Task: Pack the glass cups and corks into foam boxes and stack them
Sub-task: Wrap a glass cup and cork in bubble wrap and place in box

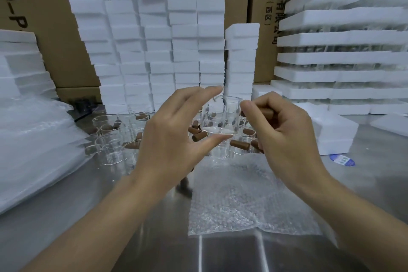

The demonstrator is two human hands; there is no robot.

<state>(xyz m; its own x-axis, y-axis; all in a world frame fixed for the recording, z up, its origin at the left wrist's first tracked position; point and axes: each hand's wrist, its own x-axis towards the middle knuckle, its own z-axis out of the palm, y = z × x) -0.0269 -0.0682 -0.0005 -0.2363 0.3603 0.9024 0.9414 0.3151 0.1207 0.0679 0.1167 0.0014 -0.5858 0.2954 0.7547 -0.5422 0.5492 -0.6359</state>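
The left hand [172, 139] pinches 1 glass cup [220, 115] in the air, thumb under its base and a fingertip over its rim. The right hand [284, 139], just beside it, has its fingers curled around 1 brown cork [265, 113], near the cup's rim. Below them a sheet of bubble wrap [242, 194] lies flat on the metal table [154, 238]. Behind the hands, more cups [110, 139] and loose corks [239, 144] sit together on the table. Tall stacks of white foam boxes [154, 40] stand farther back against cardboard cartons [55, 28].
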